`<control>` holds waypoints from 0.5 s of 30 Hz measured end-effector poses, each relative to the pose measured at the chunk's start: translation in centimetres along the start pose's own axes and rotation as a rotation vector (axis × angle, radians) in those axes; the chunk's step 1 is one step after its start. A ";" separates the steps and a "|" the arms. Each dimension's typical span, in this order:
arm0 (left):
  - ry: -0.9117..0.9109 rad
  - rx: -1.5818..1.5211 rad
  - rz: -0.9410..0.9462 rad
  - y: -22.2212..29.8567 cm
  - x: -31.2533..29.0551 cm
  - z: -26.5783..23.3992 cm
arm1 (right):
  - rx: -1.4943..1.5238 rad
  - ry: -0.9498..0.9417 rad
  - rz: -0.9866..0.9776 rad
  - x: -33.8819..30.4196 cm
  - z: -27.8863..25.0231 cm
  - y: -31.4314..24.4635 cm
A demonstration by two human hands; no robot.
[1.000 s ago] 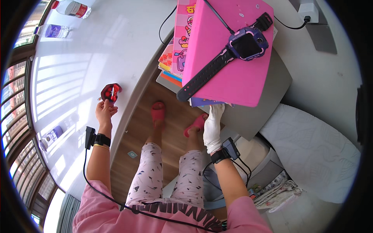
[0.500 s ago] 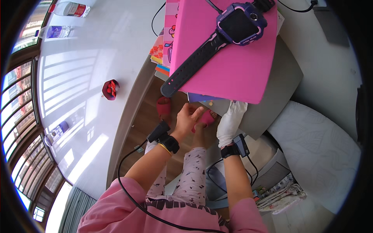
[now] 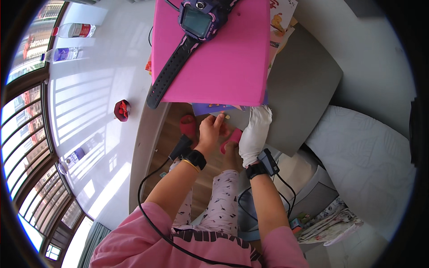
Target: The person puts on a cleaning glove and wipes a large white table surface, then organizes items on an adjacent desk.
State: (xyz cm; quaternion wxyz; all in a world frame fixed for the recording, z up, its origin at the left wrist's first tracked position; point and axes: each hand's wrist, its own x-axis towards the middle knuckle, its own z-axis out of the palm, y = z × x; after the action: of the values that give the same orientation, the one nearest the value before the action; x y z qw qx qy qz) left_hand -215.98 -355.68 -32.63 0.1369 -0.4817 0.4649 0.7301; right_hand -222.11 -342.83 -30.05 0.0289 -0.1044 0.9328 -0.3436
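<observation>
My left hand (image 3: 209,134) is raised over the gap beside the desk, with its fingers apart and nothing visible in it. A white cloth cover (image 3: 255,131), like a sock or loose glove, wraps my right hand down to the wrist. My right fingers are hidden inside it, and its tip reaches the near edge of a bright pink box (image 3: 223,71). On that box lies a dark purple smartwatch (image 3: 197,22) with a black strap. A purple printed sheet or book (image 3: 210,108) sticks out beneath the box, above my left hand. Black straps with cabled modules circle both wrists.
A grey board (image 3: 304,80) extends right of the box. Printed books (image 3: 282,18) lie under it. On the white desk (image 3: 96,98) at left stand a small red dish (image 3: 121,110) and several bottles. A pale padded chair or cushion (image 3: 357,161) is at right; pink slippers (image 3: 188,126) are below.
The view has shifted, so the pink box and watch sit farther left and higher. The covered right hand appears slightly farther left and higher. My left thumb and fingers have changed pose a little.
</observation>
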 end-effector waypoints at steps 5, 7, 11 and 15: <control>0.001 0.092 0.043 0.0 -0.6 0.0 | -0.057 -0.010 -0.030 0.0 -0.2 0.4; 0.037 0.116 0.039 0.1 -0.7 0.5 | -0.071 0.003 -0.043 0.0 -0.3 0.3; 0.141 0.210 0.054 0.4 -0.9 1.3 | -0.031 -0.042 -0.020 0.3 -0.4 0.0; 0.199 0.224 0.052 0.8 -1.2 1.9 | 0.007 -0.035 -0.065 0.7 -0.3 -0.4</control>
State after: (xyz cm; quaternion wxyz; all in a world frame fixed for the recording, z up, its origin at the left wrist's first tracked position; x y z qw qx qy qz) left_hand -216.99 -354.26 -30.99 0.1241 -0.5211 0.5669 0.6258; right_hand -222.73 -343.09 -29.61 0.0343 -0.1407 0.9271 -0.3456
